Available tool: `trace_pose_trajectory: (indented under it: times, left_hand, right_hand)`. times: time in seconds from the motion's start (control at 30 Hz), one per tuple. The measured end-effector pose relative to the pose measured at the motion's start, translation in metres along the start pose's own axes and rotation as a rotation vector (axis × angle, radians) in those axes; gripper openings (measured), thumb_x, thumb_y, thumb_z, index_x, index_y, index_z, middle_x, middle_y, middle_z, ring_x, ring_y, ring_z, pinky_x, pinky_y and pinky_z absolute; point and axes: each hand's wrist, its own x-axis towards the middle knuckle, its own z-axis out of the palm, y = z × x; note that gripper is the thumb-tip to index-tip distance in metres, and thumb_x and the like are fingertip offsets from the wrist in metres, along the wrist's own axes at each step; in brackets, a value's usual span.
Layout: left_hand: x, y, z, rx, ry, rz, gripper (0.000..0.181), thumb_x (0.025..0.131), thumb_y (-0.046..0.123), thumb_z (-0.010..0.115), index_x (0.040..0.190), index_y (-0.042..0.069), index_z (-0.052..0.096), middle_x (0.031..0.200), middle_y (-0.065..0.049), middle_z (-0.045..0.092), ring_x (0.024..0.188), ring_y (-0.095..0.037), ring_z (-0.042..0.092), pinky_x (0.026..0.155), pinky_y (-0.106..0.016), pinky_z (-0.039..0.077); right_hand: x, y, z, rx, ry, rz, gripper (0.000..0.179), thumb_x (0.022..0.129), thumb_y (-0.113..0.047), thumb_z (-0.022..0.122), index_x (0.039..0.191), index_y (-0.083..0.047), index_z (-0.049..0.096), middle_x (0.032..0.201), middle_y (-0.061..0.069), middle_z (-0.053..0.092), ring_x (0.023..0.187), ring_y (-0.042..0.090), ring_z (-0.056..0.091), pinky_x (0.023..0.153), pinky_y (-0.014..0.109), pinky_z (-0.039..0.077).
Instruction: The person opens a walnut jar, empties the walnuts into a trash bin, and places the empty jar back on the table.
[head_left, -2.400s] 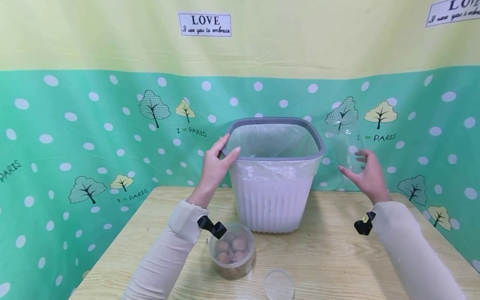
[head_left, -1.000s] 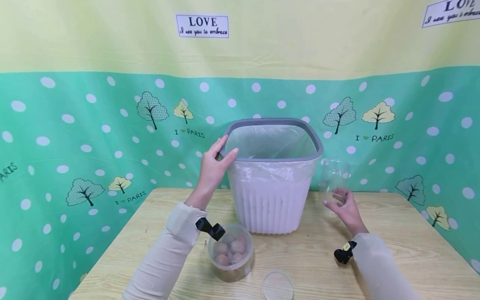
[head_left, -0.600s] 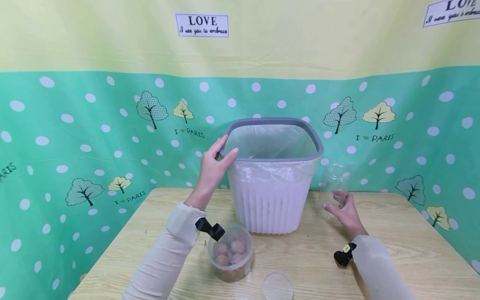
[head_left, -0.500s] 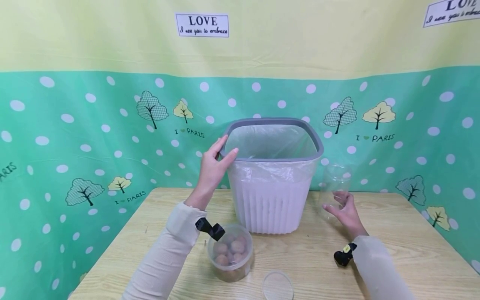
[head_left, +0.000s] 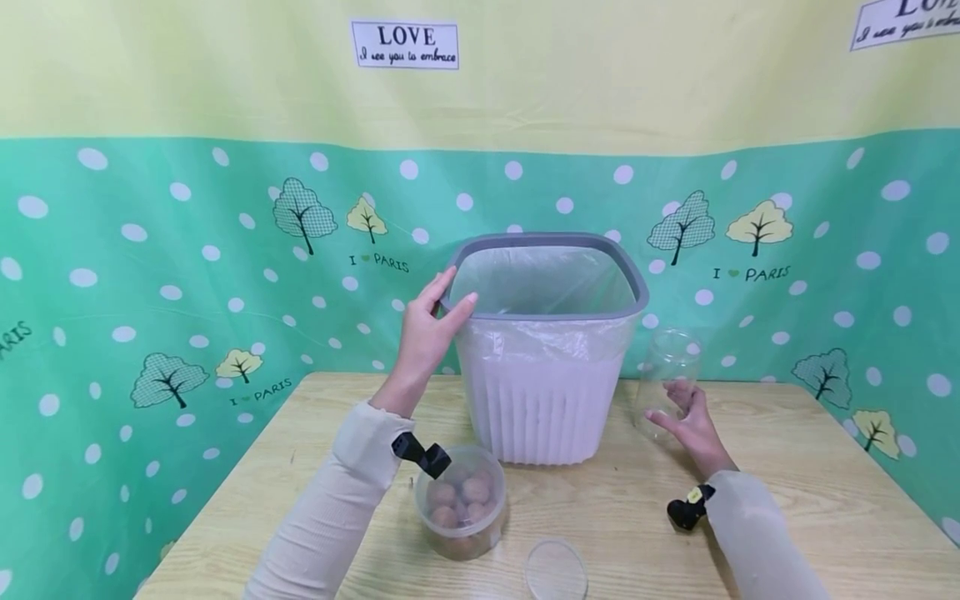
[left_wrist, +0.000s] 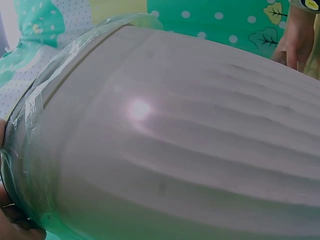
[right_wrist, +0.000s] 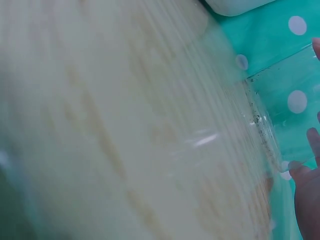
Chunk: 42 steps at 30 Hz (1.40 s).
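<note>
A white ribbed trash can [head_left: 540, 400] with a grey rim and a clear liner stands mid-table. My left hand [head_left: 429, 335] holds its rim at the near left corner, thumb at the front and fingers along the side. In the left wrist view, the fingertips [left_wrist: 20, 227] show at the lined rim. To the right of the can, my right hand [head_left: 693, 425] grips a clear plastic jar [head_left: 670, 367] low on its side. The jar is upright at the table's back edge. In the right wrist view, the jar's transparent base [right_wrist: 262, 125] shows beside the fingers.
A round tub [head_left: 463, 504] with several brown balls inside sits in front of the can, by the left forearm. Near the front lies a clear round disc [head_left: 557, 571]. Behind the wooden table [head_left: 637, 517] hangs a green and yellow curtain [head_left: 525, 192].
Since the earliest frame, my right hand has brought the jar down and slightly left, from the air to the table. It stays nearly still over the last half second. The left hand keeps its place.
</note>
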Motion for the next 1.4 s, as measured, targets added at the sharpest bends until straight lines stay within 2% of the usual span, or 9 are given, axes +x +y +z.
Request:
trace_pose_trajectory:
  times: [0.27,0.43,0.6,0.7,0.9,1.0,1.13,1.27,1.4]
  left_hand:
    - [0.001,0.0,0.001,0.007,0.007,0.009,0.062,0.087,0.033,0.065,0.142,0.012,0.043,0.15,-0.005,0.033,0.141,-0.014,0.023,0.112,-0.027,0.025]
    - [0.001,0.0,0.001,-0.003,0.012,0.019,0.063,0.087,0.033,0.065,0.142,0.01,0.042,0.151,-0.009,0.032,0.141,-0.016,0.023,0.113,-0.029,0.025]
    - [0.002,0.0,0.001,0.014,0.023,0.01,0.065,0.086,0.035,0.065,0.142,0.012,0.042,0.151,-0.008,0.032,0.141,-0.016,0.024,0.113,-0.029,0.025]
    - [0.003,-0.001,0.001,0.024,0.019,0.015,0.066,0.086,0.039,0.065,0.142,0.014,0.042,0.151,-0.006,0.032,0.141,-0.016,0.024,0.112,-0.029,0.025]
    - [-0.001,-0.007,-0.004,0.004,0.007,0.071,0.065,0.087,0.039,0.064,0.143,0.017,0.04,0.151,0.0,0.033,0.14,-0.013,0.024,0.114,-0.03,0.024]
    - [-0.008,-0.014,-0.008,0.0,0.008,0.084,0.064,0.087,0.035,0.064,0.145,0.021,0.038,0.151,0.004,0.031,0.141,-0.011,0.021,0.115,-0.033,0.02]
    - [-0.022,-0.022,-0.016,0.016,0.012,0.089,0.066,0.087,0.035,0.064,0.146,0.026,0.034,0.152,0.01,0.027,0.142,-0.009,0.016,0.116,-0.038,0.016]
    - [-0.035,-0.031,-0.022,0.007,0.006,0.112,0.065,0.088,0.029,0.064,0.146,0.026,0.034,0.152,0.01,0.028,0.141,-0.008,0.018,0.116,-0.037,0.017]
    - [-0.051,-0.041,-0.026,-0.032,0.007,0.14,0.064,0.088,0.019,0.065,0.145,0.023,0.037,0.151,0.006,0.031,0.14,-0.01,0.021,0.116,-0.034,0.018]
  right_hand:
    - [-0.002,0.001,-0.003,-0.015,0.006,-0.009,0.099,0.085,-0.028,0.07,0.147,-0.004,-0.003,0.154,0.024,0.011,0.14,0.043,0.009,0.11,0.062,0.012]
    - [-0.007,-0.001,-0.007,0.027,0.012,-0.058,0.102,0.086,-0.022,0.07,0.148,-0.008,-0.01,0.155,0.023,0.004,0.141,0.042,0.002,0.111,0.06,0.005]
    - [-0.012,-0.007,-0.011,0.052,0.044,-0.102,0.104,0.087,-0.018,0.068,0.149,-0.014,-0.016,0.155,0.024,0.001,0.141,0.042,-0.002,0.113,0.057,0.002]
    - [-0.016,-0.012,-0.01,0.066,0.081,-0.13,0.103,0.087,-0.014,0.068,0.149,-0.018,-0.014,0.155,0.023,0.002,0.142,0.038,-0.001,0.115,0.051,0.0]
    - [-0.027,-0.026,-0.001,0.138,0.188,-0.231,0.102,0.082,0.001,0.068,0.152,-0.02,-0.003,0.157,0.014,0.004,0.145,0.021,0.004,0.117,0.03,0.005]
    - [-0.035,-0.035,0.003,0.18,0.244,-0.257,0.102,0.08,0.006,0.069,0.152,-0.021,0.001,0.158,0.008,0.006,0.144,0.016,0.006,0.117,0.024,0.007]
    - [-0.046,-0.048,0.008,0.278,0.323,-0.291,0.101,0.078,0.012,0.067,0.151,-0.023,0.008,0.157,0.003,0.011,0.143,0.015,0.009,0.116,0.025,0.011]
    - [-0.061,-0.06,0.013,0.384,0.401,-0.359,0.095,0.075,0.02,0.064,0.15,-0.016,0.017,0.154,0.005,0.018,0.141,0.017,0.014,0.116,0.026,0.016]
    - [-0.075,-0.069,0.024,0.477,0.438,-0.457,0.089,0.071,0.028,0.058,0.146,-0.006,0.024,0.148,0.009,0.023,0.136,0.02,0.02,0.112,0.023,0.025]
